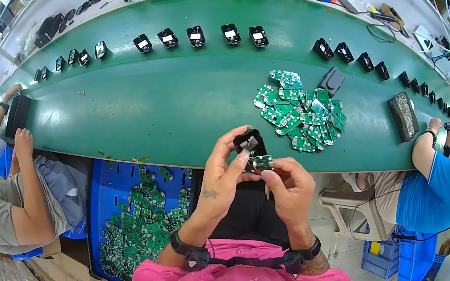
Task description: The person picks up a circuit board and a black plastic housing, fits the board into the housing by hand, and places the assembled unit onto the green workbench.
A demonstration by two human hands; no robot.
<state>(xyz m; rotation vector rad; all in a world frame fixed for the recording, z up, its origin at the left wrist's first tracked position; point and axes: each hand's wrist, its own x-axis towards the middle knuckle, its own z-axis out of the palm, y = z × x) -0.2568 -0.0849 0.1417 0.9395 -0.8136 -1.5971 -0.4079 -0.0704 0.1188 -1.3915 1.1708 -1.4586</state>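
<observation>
My left hand (217,176) grips a small black plastic housing (257,145), its open side tilted toward me, with a pale patch inside. Just below the housing, my right hand (292,187) pinches a green circuit board (261,163) between thumb and fingers. The tip of my left thumb is at the board's left end, and a bit of red shows under it, too small to make out. Both hands are over the near edge of the green workbench (131,105). To the right on the bench lies a heap of green circuit boards (303,113).
A row of black housings (230,34) runs along the bench's far side. A dark block-shaped case (331,81) stands behind the heap; a grey-black block (404,117) lies right. A blue bin (103,209) of boards sits lower left. People work at left and right, beside a stool (352,200).
</observation>
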